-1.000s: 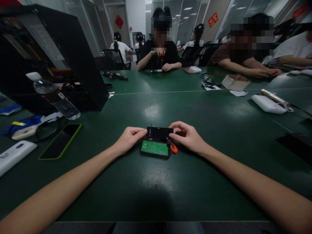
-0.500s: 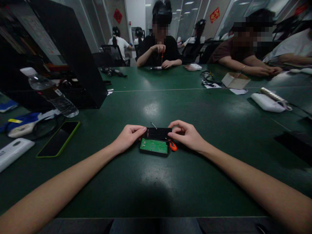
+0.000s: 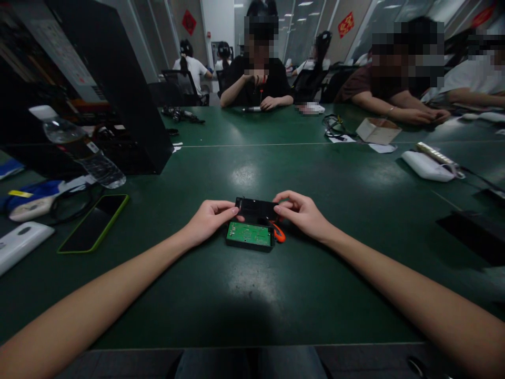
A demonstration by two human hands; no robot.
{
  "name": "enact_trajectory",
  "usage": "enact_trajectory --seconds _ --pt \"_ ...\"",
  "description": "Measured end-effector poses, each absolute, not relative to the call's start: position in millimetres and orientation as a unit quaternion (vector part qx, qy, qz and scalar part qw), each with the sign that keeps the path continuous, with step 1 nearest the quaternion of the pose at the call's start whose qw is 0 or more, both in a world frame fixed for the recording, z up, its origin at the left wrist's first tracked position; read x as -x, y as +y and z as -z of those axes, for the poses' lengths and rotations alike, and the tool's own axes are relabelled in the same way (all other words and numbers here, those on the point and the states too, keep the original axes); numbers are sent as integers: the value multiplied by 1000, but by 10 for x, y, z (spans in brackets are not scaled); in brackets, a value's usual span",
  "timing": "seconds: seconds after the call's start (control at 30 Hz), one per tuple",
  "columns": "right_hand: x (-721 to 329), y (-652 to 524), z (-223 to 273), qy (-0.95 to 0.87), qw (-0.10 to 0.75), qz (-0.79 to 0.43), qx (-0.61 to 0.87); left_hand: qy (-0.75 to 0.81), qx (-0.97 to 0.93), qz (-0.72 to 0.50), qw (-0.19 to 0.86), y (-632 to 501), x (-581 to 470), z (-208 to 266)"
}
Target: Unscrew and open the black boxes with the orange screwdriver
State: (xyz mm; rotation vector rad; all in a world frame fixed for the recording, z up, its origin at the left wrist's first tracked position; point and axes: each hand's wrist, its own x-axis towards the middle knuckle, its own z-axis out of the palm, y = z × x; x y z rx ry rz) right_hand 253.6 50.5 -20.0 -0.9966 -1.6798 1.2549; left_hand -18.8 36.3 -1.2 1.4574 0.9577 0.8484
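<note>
The left hand (image 3: 211,220) and right hand (image 3: 303,211) held a black cover (image 3: 256,208) in narrow grip, just beyond the open case (image 3: 248,245) on the bench (image 3: 165,300); I saw the orange-handled tool (image 3: 280,235) only partly.

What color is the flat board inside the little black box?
The board is green; it shows best in the head view.

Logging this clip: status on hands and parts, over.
Left hand, right hand: holding black cover between them. Green board exposed in case. Orange handle close beside case.
</note>
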Motion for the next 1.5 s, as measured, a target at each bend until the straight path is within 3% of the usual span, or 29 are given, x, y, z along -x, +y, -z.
enact_trajectory --seconds 0.4,1.2,1.4,1.5 --pt "-2540 512 182 -636 411 -532 380 402 -622 -357 570 347 184 23" --pt "-2531 458 78 -688 347 -526 359 404 -600 -379 577 364 187 70" --pt "-2531 461 117 -713 335 -500 360 409 -596 -376 581 337 179 47" --pt "-2516 409 143 -763 342 -416 357 413 -595 -382 574 343 181 49"
